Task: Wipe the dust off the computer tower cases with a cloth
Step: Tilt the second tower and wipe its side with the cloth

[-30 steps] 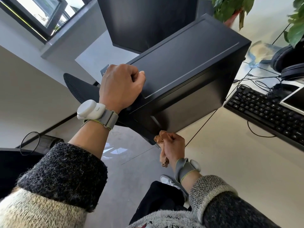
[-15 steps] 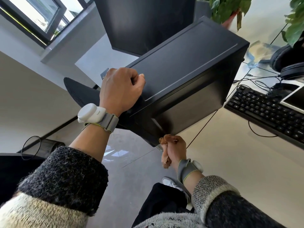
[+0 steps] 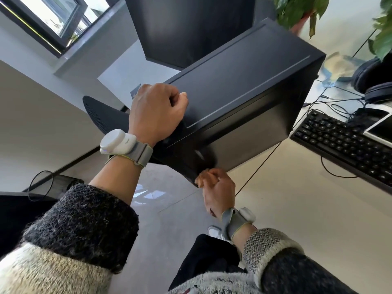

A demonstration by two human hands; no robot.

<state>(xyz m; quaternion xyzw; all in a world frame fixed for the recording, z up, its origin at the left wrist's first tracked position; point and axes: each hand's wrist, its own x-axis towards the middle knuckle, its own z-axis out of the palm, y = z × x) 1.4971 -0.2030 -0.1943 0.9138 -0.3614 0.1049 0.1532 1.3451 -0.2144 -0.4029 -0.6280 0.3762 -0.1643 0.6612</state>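
A black computer tower case (image 3: 244,81) stands at the near left corner of the pale desk (image 3: 307,219), seen from above. My left hand (image 3: 157,113) sits on its near top corner with the fingers curled over the edge, gripping the case. My right hand (image 3: 220,192) is at the case's lowest front corner. It holds a bunched tan cloth (image 3: 202,177) pressed against that corner. Most of the cloth is hidden inside my fist.
A second large black panel (image 3: 191,28) stands behind the case. A black keyboard (image 3: 343,145), cables, headphones (image 3: 373,81) and a tablet lie to the right. Potted plants (image 3: 297,9) are at the back. A wire bin (image 3: 48,185) and a chair (image 3: 101,115) are on the floor to the left.
My right hand and the cloth have shifted only slightly around the case's lower front corner, and the cloth is more bunched. My left hand keeps its grip on the top corner.
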